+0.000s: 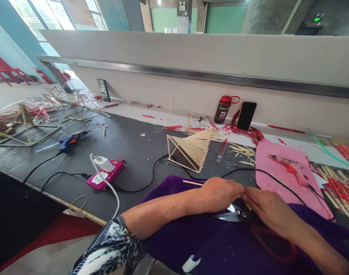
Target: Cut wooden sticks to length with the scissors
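On purple cloth, left hand pinching stick, right hand over scissors

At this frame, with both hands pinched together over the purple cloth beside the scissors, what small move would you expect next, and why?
Probably the right hand picks up the scissors to trim the thin stick held by the left hand. The scissors lie just under both hands on the purple cloth, the stick juts out leftward, and cut stick bits litter the table near the stick frame.
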### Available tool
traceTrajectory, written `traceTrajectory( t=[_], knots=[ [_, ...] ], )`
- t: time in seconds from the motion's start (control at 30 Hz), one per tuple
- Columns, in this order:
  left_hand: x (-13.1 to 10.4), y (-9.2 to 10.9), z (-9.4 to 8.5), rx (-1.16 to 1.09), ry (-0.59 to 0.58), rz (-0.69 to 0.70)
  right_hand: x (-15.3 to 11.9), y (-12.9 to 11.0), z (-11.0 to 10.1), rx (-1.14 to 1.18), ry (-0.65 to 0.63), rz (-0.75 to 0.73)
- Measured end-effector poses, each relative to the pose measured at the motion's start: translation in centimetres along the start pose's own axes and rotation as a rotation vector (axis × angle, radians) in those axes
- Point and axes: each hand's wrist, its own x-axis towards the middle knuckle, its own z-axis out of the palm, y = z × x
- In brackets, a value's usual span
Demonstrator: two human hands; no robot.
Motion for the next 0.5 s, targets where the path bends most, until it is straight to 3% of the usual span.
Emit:
traceTrajectory(
  t=[0.5],
  knots=[
    [0.24, 0.04, 0.66, -0.039, -0.036, -0.029, -0.08, -0.06, 0.67, 0.002, -0.026, 0.044]
  ],
)
